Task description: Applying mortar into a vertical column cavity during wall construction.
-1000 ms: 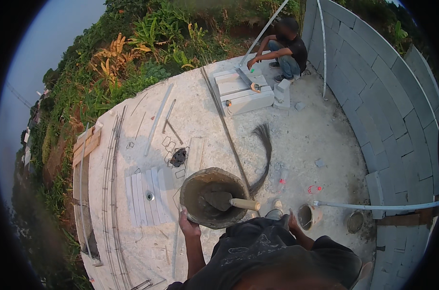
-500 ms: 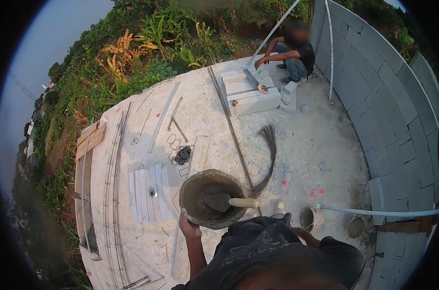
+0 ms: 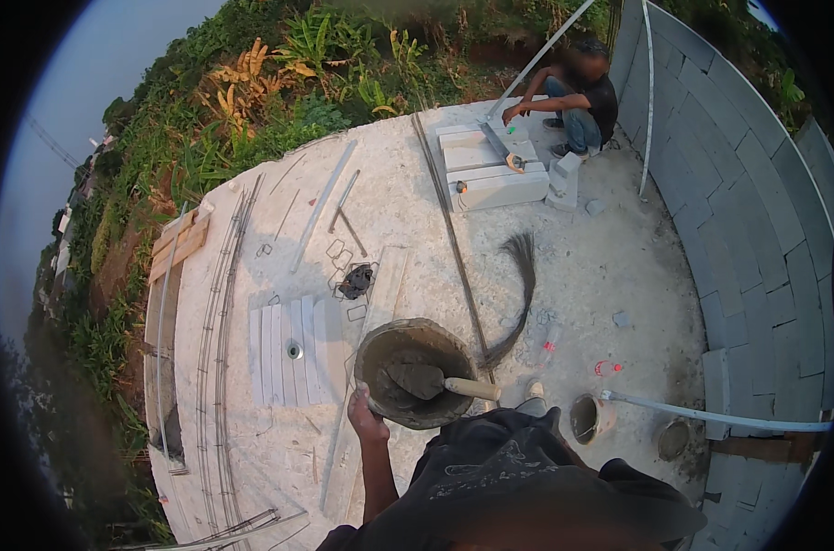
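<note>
My left hand (image 3: 366, 415) grips the lower left side of a dark, mortar-stained bucket (image 3: 378, 354), which I hold in front of my body. Grey residue coats its inner wall. A trowel (image 3: 473, 388) lies in it, its pale wooden handle sticking out over the right rim. The trowel's blade is smeared with mortar and sits inside the bucket. No hand is on that handle. My right hand is hidden behind my dark shirt; only the sleeve on that side shows.
White blocks (image 3: 288, 363) lie left of the bucket, and a block stack (image 3: 500, 193) with a handsaw (image 3: 501, 147) stands ahead. A person (image 3: 578, 101) squats behind it. Steel rods, a twig broom (image 3: 525, 285), bottles and an open bucket (image 3: 584, 418) lie about. A block wall (image 3: 738, 211) rises right.
The bucket and my left hand sit slightly farther right in view, while the surroundings shift with the camera. My right hand, partly visible at my side before, has gone out of sight.
</note>
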Demonstrator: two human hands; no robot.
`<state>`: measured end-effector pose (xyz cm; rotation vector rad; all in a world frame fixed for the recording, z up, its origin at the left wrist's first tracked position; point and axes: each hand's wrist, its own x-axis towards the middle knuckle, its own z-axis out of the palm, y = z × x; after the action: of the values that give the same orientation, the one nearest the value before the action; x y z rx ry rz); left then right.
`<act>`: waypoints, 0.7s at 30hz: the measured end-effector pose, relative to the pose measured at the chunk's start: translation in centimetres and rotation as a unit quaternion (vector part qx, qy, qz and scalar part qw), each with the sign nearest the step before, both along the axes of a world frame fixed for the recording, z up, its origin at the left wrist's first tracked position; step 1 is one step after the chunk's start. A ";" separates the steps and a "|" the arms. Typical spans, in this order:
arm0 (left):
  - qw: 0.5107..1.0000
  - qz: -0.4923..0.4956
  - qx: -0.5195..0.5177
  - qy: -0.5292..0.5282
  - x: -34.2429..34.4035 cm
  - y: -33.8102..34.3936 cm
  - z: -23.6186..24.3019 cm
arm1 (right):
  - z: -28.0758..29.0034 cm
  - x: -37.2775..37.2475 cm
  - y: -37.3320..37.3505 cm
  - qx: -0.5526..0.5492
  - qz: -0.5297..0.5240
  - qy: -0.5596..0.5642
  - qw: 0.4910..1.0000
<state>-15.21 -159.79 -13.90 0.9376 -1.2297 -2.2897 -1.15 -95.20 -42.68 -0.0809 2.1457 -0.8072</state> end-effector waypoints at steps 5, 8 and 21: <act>1.000 0.003 0.017 -0.002 0.2 0.5 0.3 | -2.2 -1.1 5.3 -0.026 0.014 0.054 0.998; 1.000 0.000 0.004 0.005 0.4 0.7 0.7 | -4.0 -3.3 -7.5 -0.060 0.013 0.092 0.994; 0.999 0.034 -0.013 -0.024 1.1 -0.2 0.7 | 14.3 -23.5 -21.8 -0.069 -0.310 0.000 0.948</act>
<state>-14.09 -159.97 -13.16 1.0161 -1.2251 -2.2049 -24.69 -117.03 -28.38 0.5490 2.1261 -1.3107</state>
